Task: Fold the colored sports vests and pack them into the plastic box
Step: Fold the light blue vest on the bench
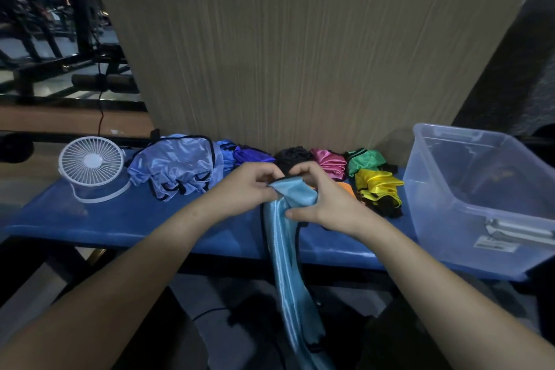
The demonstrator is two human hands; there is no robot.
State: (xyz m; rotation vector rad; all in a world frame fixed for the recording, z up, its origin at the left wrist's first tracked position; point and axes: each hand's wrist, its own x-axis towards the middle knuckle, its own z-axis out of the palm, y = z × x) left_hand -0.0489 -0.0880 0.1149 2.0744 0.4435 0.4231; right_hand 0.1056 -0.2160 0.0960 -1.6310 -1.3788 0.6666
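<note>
The place looks like a gym or fitness room. On the left, behind the work surface, stand black metal frames of exercise machines (45, 24) on a pale shiny floor, and a black padded roller (105, 82) lies low on one of them. The work surface itself is a blue padded bench (126, 219) with a soft, slightly shiny cover — more sport furniture than a table. A tall sheet of brown corrugated cardboard (300, 48) stands behind it like a screen. The light is dim, so farther details are not clear.
</note>
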